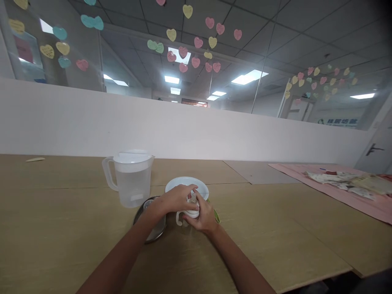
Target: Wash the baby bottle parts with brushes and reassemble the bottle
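My left hand [177, 200] and my right hand [204, 213] are closed together around a baby bottle top with a clear nipple [193, 198], a white collar [192, 213] and a curved white handle [178, 219]. My left fingers reach over the top, and my right hand wraps the right side. Below the collar a clear part is only faintly visible. A round metal tray [152, 241] lies under my left wrist, with a clear container [148, 203] on it, partly covered by my forearm. Just behind my hands stands a white bowl [186, 179]. Something green [217, 216] shows beside my right hand.
A lidded translucent pitcher [134, 183] of clear liquid stands at the left of the tray. On the right, a pink cloth [294, 173] carries papers or packets [346, 181]. A white low wall [183, 130] with glass above borders the wooden table [76, 237].
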The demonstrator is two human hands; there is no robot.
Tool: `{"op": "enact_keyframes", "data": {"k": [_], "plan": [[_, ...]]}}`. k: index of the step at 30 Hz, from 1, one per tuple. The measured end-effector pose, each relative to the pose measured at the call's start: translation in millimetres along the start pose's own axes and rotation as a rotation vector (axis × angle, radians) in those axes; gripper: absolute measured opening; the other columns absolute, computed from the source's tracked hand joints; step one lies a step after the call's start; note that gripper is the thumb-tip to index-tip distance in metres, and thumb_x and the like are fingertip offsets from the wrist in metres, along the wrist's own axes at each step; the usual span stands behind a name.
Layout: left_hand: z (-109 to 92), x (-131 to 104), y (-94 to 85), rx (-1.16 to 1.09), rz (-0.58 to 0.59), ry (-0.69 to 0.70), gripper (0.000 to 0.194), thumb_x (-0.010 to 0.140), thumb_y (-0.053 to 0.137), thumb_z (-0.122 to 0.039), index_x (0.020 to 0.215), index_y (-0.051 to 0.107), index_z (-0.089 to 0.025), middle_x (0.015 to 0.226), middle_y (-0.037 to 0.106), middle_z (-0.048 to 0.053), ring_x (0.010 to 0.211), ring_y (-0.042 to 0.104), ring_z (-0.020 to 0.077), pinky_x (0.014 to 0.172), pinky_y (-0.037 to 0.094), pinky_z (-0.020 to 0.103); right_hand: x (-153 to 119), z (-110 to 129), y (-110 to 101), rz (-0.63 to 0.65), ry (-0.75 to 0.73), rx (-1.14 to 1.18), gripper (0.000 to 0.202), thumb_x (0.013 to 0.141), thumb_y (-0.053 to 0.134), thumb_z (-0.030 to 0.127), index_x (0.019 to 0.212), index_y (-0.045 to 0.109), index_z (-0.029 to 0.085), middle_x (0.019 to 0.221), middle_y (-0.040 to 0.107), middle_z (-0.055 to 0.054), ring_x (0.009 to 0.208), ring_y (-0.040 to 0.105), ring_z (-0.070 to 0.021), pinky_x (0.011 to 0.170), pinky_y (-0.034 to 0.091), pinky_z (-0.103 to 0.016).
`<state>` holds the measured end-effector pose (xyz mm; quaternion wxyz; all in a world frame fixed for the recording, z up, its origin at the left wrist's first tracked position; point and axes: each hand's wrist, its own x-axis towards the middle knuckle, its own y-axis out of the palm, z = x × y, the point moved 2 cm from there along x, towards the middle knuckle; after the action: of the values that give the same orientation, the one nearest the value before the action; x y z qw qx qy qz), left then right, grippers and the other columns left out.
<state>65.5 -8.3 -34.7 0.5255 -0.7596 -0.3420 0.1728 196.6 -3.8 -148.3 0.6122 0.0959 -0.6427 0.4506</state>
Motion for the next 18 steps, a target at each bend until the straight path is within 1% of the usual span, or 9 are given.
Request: {"op": "enact_keyframes", "data": {"k": [3,6,8,9,11,13,15,16,18], "plan": [[6.7,-1.4,-2.9,-0.072,0.079,0.031,0.068,0.066,0.056,-0.028,0.13,0.035,-0.02,0.099,0.062,0.005,0.086,0.058,0.019,0.07,0.044,0.026,0.3,1.2,0.4,0.005,0.077,0.041,0.083,0.068,0.058,0.047,0.134,0.022,0.012,0.098,0.065,-0.012,0.083,0.064,-0.0234,0.068,0.053,-0.033],[12.7,-0.7,-2.7,-0.243,0.168,0.105,0.079,0.063,0.056,-0.019,0.135,0.024,-0.019,0.11,0.059,0.006,0.098,0.055,0.0179,0.082,0.043,0.027,0.8,1.8,0.2,-0.005,0.105,0.037,0.082,0.068,0.058,0.045,0.133,0.022,0.011,0.089,0.067,-0.01,0.074,0.065,-0.0223,0.063,0.052,-0.031],[14.2,0.1,-1.7,-0.335,0.191,0.103,0.084,0.064,0.058,-0.023,0.137,0.017,-0.018,0.116,0.056,0.008,0.104,0.053,0.0178,0.085,0.042,0.028,1.1,2.2,0.1,-0.009,0.098,0.025,0.079,0.069,0.057,0.045,0.132,0.024,0.012,0.09,0.066,-0.01,0.074,0.065,-0.0223,0.063,0.052,-0.031],[14.0,0.4,-1.6,-0.337,0.167,0.076,0.085,0.066,0.059,-0.028,0.138,0.015,-0.018,0.117,0.054,0.009,0.105,0.052,0.0184,0.086,0.042,0.028,1.1,2.4,0.0,-0.014,0.093,0.02,0.078,0.069,0.057,0.045,0.132,0.025,0.012,0.093,0.066,-0.011,0.076,0.065,-0.0226,0.064,0.052,-0.032],[11.7,0.7,-2.6,-0.234,0.063,-0.004,0.085,0.066,0.059,-0.04,0.138,0.018,-0.018,0.117,0.053,0.011,0.105,0.052,0.0215,0.084,0.042,0.03,1.0,2.4,-0.2,-0.029,0.088,0.009,0.077,0.068,0.058,0.045,0.131,0.026,0.014,0.095,0.065,-0.012,0.079,0.064,-0.0229,0.065,0.052,-0.032],[7.6,0.1,-4.1,-0.087,-0.023,-0.064,0.08,0.066,0.058,-0.045,0.135,0.028,-0.018,0.111,0.056,0.01,0.101,0.053,0.0239,0.081,0.043,0.031,1.0,2.2,-0.2,-0.024,0.096,0.009,0.078,0.067,0.059,0.045,0.131,0.026,0.015,0.092,0.066,-0.01,0.076,0.064,-0.0224,0.065,0.052,-0.032],[3.7,-0.9,-4.4,-0.019,-0.008,-0.049,0.073,0.066,0.057,-0.04,0.132,0.034,-0.017,0.104,0.058,0.008,0.097,0.054,0.0231,0.079,0.043,0.03,1.3,2.1,-0.1,-0.004,0.104,0.029,0.078,0.067,0.059,0.044,0.131,0.025,0.015,0.09,0.066,-0.009,0.074,0.064,-0.0218,0.064,0.052,-0.032],[2.4,-1.5,-4.3,-0.03,0.024,-0.02,0.072,0.066,0.056,-0.035,0.132,0.033,-0.018,0.104,0.058,0.007,0.096,0.054,0.0218,0.079,0.043,0.028,1.7,2.2,-0.1,0.002,0.104,0.043,0.078,0.067,0.059,0.044,0.131,0.024,0.015,0.092,0.066,-0.009,0.075,0.064,-0.0219,0.065,0.052,-0.031],[1.0,-2.8,-4.0,-0.09,0.081,0.043,0.075,0.066,0.056,-0.029,0.135,0.028,-0.02,0.111,0.056,0.006,0.099,0.053,0.0194,0.08,0.042,0.026,2.6,2.5,-0.5,0.0,0.098,0.065,0.078,0.067,0.059,0.043,0.131,0.024,0.015,0.098,0.064,-0.01,0.08,0.064,-0.0222,0.067,0.052,-0.032]]}}
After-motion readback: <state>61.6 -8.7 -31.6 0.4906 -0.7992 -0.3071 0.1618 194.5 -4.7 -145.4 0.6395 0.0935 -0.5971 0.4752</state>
